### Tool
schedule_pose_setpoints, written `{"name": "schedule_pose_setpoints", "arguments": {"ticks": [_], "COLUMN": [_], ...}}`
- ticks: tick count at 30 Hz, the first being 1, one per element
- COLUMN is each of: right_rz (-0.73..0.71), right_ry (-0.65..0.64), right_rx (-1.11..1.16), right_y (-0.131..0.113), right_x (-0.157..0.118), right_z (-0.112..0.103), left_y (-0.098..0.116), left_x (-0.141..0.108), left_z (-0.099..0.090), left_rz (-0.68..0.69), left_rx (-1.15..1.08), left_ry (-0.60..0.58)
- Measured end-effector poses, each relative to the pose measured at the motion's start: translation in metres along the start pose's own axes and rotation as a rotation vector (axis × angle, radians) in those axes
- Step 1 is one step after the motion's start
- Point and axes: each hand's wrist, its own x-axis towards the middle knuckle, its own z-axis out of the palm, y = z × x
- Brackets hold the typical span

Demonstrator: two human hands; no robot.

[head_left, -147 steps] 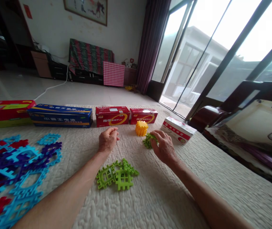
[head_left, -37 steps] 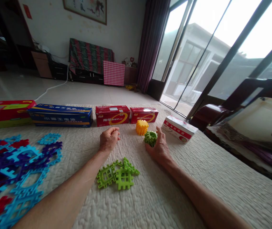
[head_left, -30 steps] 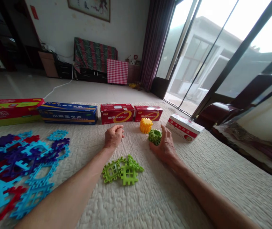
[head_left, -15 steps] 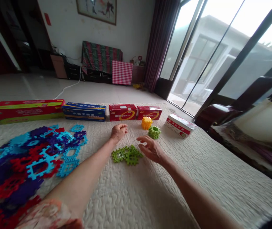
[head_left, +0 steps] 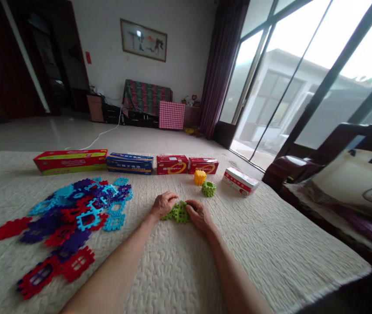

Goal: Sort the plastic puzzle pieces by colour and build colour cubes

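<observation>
The left hand (head_left: pixel 165 205) and right hand (head_left: pixel 199 213) reach forward, forearms angled inward, fingers curled down over opposite sides of the flat lime-green toothed plastic pieces (head_left: pixel 181 213); how firmly they grip, I cannot tell. These pieces lie on the cream quilted cover (head_left: pixel 169 270), right of a red, blue and purple heap of toothed pieces (head_left: pixel 75 209). Beyond are a tiled floor (head_left: pixel 140 139), a framed picture (head_left: pixel 144 40) and tall glass doors (head_left: pixel 271 87).

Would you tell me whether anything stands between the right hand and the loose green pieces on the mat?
Nothing visible does: the right hand is already at the edge of the loose green pieces, and the green stack sits beyond, off to the right.
</observation>
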Motion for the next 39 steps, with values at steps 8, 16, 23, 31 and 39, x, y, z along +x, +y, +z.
{"name": "schedule_pose_setpoints", "arguments": {"ticks": [8, 16, 23, 31, 39], "right_rz": [0.067, -0.043, -0.216, -0.272, -0.410], "right_ry": [0.193, 0.277, 0.085, -0.119, -0.243], "right_rx": [-0.061, -0.188, -0.053, 0.017, -0.126], "right_y": [0.025, 0.025, 0.000, -0.004, -0.001], "right_x": [0.020, 0.030, 0.010, 0.002, -0.008], "right_z": [0.016, 0.018, 0.012, 0.001, 0.001], "left_y": [0.003, 0.000, -0.005, -0.007, -0.014], "left_x": [0.003, 0.003, 0.005, 0.006, 0.008], "left_z": [0.000, 0.002, 0.006, 0.011, 0.015], "left_rz": [0.085, 0.119, 0.111, 0.085, 0.059], "left_rx": [0.118, 0.150, 0.185, 0.288, 0.275], "left_ry": [-0.130, -0.145, -0.101, 0.026, 0.084]}}
